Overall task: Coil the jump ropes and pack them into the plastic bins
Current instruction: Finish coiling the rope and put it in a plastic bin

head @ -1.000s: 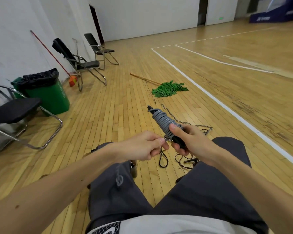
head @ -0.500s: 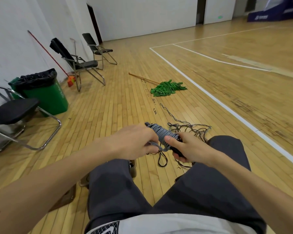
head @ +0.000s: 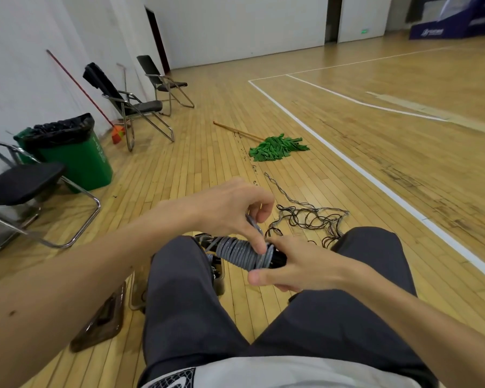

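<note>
Gym floor [head: 202, 163]; coiled rope [head: 235, 252] lies in right hand [head: 300, 266] grip.

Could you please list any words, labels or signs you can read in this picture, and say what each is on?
None can be read.
Green bin: white marks on its side, blurred.
Blue banner: white lettering, too small.
Green sign on the far wall: too small.
</note>
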Available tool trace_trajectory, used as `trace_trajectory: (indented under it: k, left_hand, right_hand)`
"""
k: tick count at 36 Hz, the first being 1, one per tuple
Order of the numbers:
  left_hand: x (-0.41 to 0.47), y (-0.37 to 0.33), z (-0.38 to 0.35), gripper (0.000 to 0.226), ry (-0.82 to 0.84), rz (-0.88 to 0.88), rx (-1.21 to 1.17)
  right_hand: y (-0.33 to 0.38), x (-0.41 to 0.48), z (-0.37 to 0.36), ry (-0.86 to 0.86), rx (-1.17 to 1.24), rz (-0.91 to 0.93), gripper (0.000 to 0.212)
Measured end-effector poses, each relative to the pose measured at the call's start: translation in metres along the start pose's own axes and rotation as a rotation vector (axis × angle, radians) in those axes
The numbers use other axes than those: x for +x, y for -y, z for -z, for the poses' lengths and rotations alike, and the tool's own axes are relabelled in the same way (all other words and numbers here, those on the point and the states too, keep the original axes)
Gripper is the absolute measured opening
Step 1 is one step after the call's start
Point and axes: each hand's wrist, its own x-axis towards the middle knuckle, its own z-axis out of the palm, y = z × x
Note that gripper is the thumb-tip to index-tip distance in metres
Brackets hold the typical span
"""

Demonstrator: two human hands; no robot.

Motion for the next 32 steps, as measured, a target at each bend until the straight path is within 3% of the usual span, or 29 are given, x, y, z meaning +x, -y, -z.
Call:
trace_trajectory:
  k: [5, 9, 13, 17, 25, 32]
  left_hand:
    - [0.004, 0.001, 0.001, 0.042, 0.047, 0.01, -0.184]
    - [-0.001, 0.009, 0.007, 0.033, 0.149, 0.059, -0.47]
    - [-0.013, 0.025, 0.011, 0.014, 0.165, 0.06, -0.688]
    - [-0.026, 0.04, 0.001, 0.014, 0.12, 0.126, -0.934]
    - [-0.026, 0.027, -0.03, 0.016, -0.062, 0.327, -1.067]
    - [-0.022, 0.026, -0.042, 0.024, -0.049, 0.395, -1.045]
  right_hand:
    - [0.005, -0.002, 0.0, -0.012, 0.062, 0.054, 0.041]
    - [0.01, -0.005, 0.004, 0.059, 0.207, 0.134, 0.028]
    - [0.016, -0.007, 0.008, 0.126, 0.383, 0.219, 0.023]
    - [0.02, -0.006, 0.013, 0.106, 0.541, 0.245, 0.023]
    - [0.011, 0.006, 0.015, -0.074, 0.731, 0.098, 0.045]
    - [0.002, 0.016, 0.015, -0.156, 0.635, -0.007, 0.048]
